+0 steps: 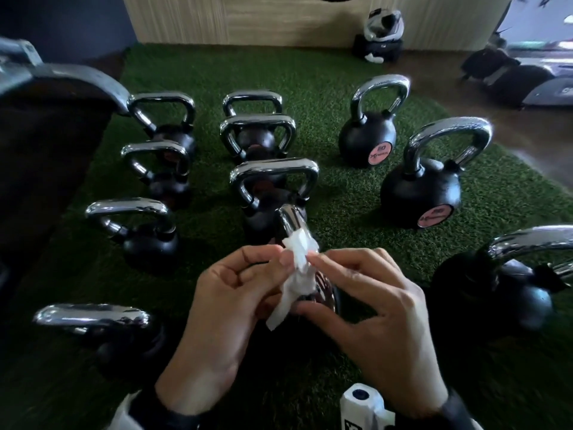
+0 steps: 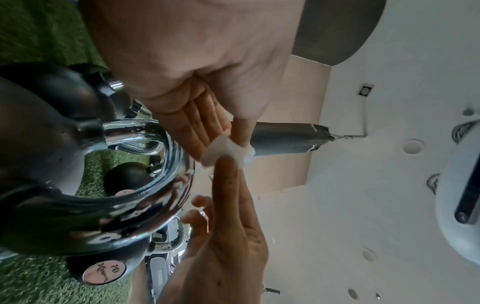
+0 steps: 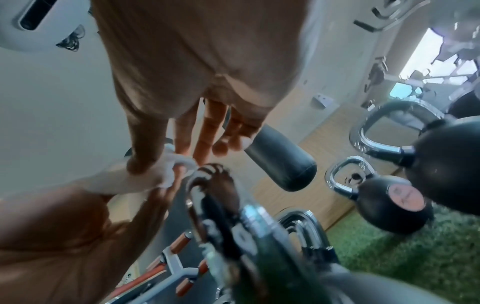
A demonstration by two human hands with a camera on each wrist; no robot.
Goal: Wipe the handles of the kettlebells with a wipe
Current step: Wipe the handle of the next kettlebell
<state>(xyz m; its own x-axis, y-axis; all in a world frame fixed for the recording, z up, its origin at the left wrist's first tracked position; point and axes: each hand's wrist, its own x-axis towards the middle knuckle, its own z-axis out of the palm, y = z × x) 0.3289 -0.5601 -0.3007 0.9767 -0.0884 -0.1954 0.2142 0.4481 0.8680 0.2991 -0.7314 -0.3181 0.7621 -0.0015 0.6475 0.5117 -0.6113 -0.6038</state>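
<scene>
White wipe sat pinched betw. your left hand and right hand, both gripping it, bunched. Chrome handle lay just under and ahead of the hands, its bar running away from you; both hands about equally near. Kettlebell body hidden below hands; wipe-to-handle contact unclear.

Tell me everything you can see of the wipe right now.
The wipe is a small white sheet, thin and crumpled like damp tissue, bunched at the top with a loose tail hanging toward the left palm. Both hands hold it: the left hand pinches it between thumb and fingers, and the right hand pinches its upper edge. It sits just above the chrome handle of the nearest kettlebell; whether it touches the metal cannot be told.
</scene>
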